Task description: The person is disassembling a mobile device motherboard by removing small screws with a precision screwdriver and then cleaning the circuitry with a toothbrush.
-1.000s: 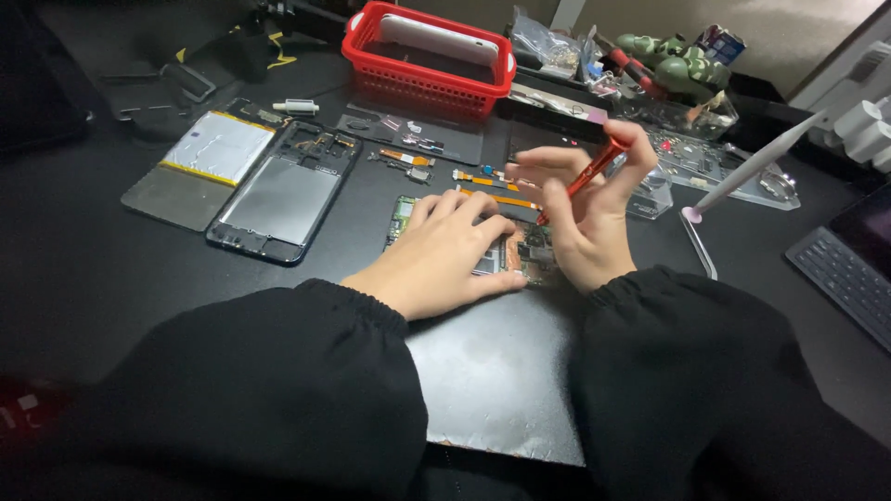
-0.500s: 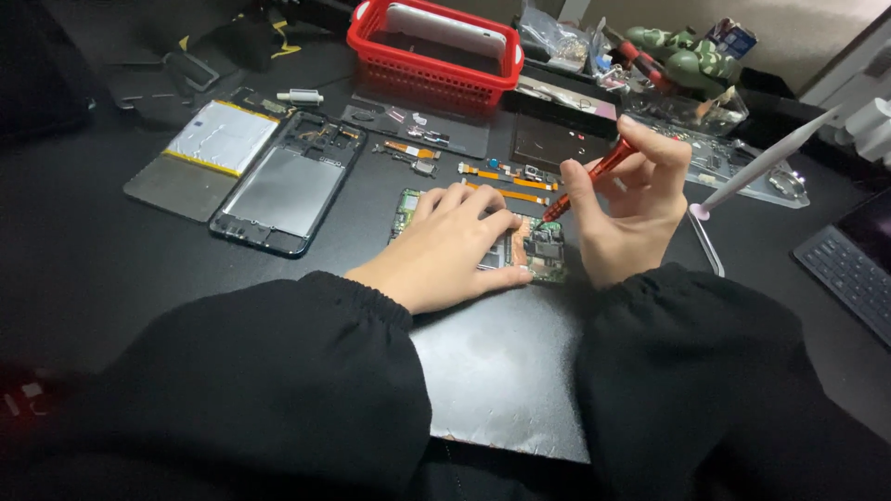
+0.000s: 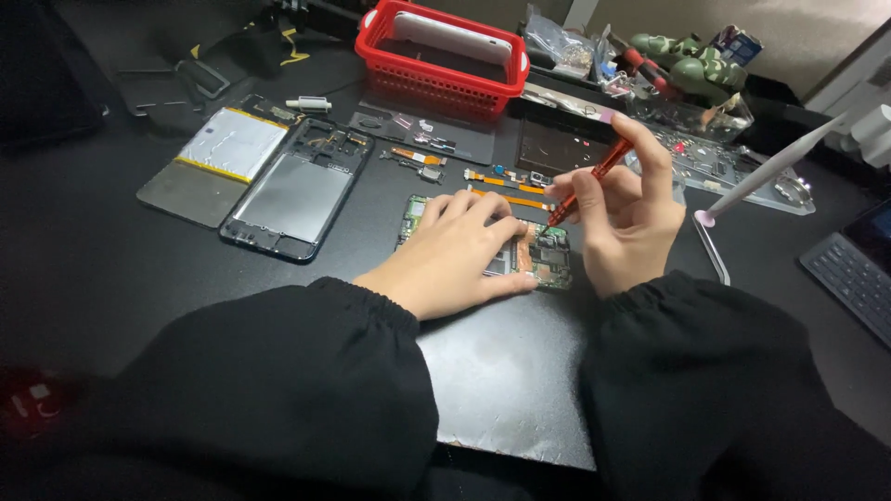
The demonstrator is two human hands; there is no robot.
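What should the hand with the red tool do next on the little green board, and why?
Probably lower the tip onto the board. The right hand holds the red screwdriver tilted, its tip just above the green circuit board, while the left hand lies flat on the board.

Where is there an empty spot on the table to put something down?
Bare patches: the black table left of the opened phone frame, and the dark mat between the sleeves. Crowded: around the circuit board under both hands, and near the red basket.
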